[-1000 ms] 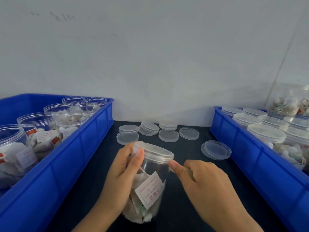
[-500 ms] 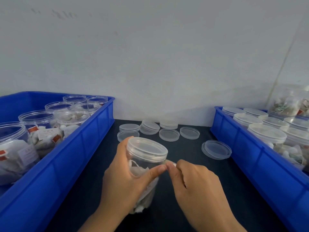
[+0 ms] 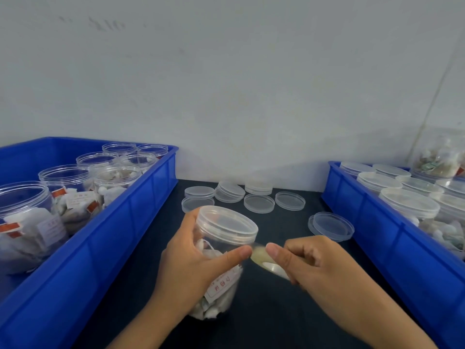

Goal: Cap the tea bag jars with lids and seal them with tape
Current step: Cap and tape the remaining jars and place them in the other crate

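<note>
Head view: my left hand (image 3: 193,263) grips the capped jar (image 3: 221,263) upright on the worktop (image 3: 276,311), steadying it; my right hand (image 3: 309,263) pinches tape (image 3: 259,254) drawn from its lid (image 3: 226,224). Beyond, spare lids (image 3: 259,203) wait.

Two bare hands and forearms come into view from the bottom edge. The left hand (image 3: 191,268) and the right hand (image 3: 319,270) wear no gloves, rings or watch. No sleeve shows on either forearm. The fingernails are short and plain.
</note>
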Motion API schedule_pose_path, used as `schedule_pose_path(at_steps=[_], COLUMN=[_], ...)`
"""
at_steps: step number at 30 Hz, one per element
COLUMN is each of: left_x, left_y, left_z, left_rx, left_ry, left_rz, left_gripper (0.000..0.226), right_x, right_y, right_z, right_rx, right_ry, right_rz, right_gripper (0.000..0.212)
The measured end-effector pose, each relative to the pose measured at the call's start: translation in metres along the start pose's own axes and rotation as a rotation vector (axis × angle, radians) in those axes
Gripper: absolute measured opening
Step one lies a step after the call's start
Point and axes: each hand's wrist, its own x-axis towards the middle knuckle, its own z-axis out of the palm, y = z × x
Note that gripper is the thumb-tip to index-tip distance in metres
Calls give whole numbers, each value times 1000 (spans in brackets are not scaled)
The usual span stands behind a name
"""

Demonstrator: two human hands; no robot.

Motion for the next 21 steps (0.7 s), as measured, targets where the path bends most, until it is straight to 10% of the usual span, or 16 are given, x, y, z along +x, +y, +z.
schedule_pose_path(at_steps=[21], left_x=[1], left_y=[8], left_z=[-4], left_rx=[-261], left_ry=[-232], left_rz=[-132], left_gripper=[74], right_x=[9], right_y=[13], right_z=[9], right_rx=[-350], right_ry=[35], right_rz=[-116], right_gripper=[69])
